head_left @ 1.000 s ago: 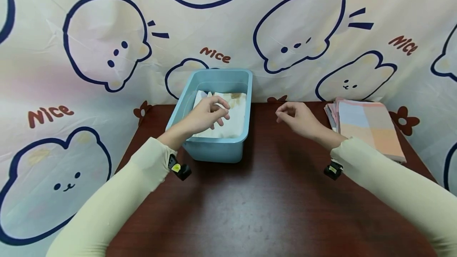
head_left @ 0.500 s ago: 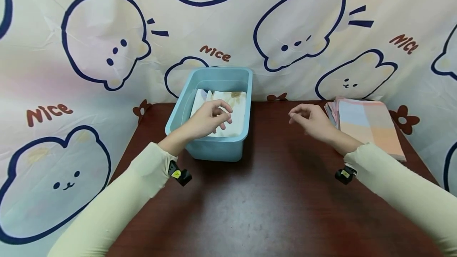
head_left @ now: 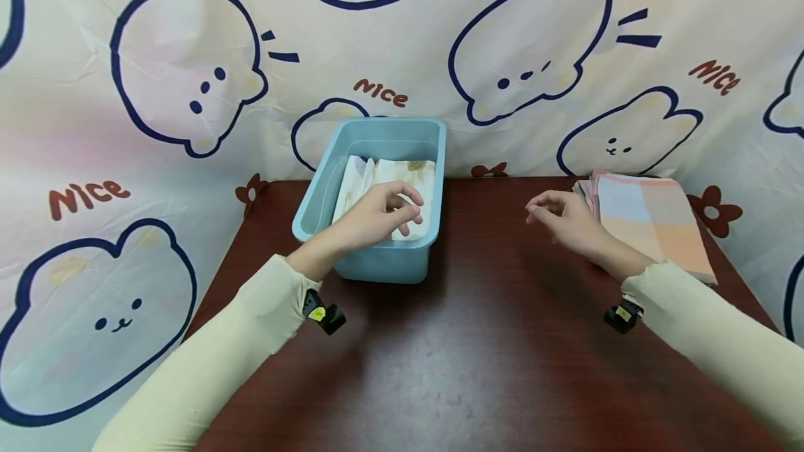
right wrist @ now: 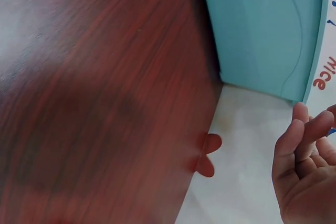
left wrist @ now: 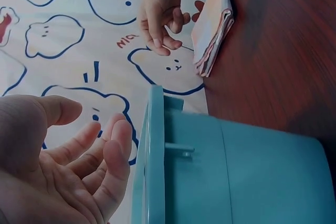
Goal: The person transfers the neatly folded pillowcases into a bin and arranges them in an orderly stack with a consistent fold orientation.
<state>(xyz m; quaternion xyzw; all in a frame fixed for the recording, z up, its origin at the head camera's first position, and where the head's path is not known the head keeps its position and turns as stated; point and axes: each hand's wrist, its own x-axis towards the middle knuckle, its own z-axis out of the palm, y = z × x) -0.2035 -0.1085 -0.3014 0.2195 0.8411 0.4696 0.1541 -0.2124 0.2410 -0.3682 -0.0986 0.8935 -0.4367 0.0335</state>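
Note:
My left hand [head_left: 383,213] hovers over the near end of a light blue plastic bin [head_left: 301,215], fingers loosely bent and holding nothing. Inside the bin lies folded whitish cloth [head_left: 414,176] with brown and bluish patches, partly covered by that hand. In the left wrist view the hand [left wrist: 79,161] is beside the bin's rim [left wrist: 156,156]. My right hand [head_left: 568,222] is in the air just left of a stack of folded checked cloth [head_left: 647,222] in pink, pale blue and orange. Its fingers are relaxed, with nothing in them.
A dark reddish-brown table [head_left: 465,354] carries the bin and the cloth stack. Behind it and at both sides hangs a pale curtain [head_left: 502,33] printed with cartoon bears. A small camera is strapped to each wrist.
My right hand has moved right and slightly nearer, towards the checked cloth stack. The left hand has shifted a little right and down over the bin. The bin and cloths stay put.

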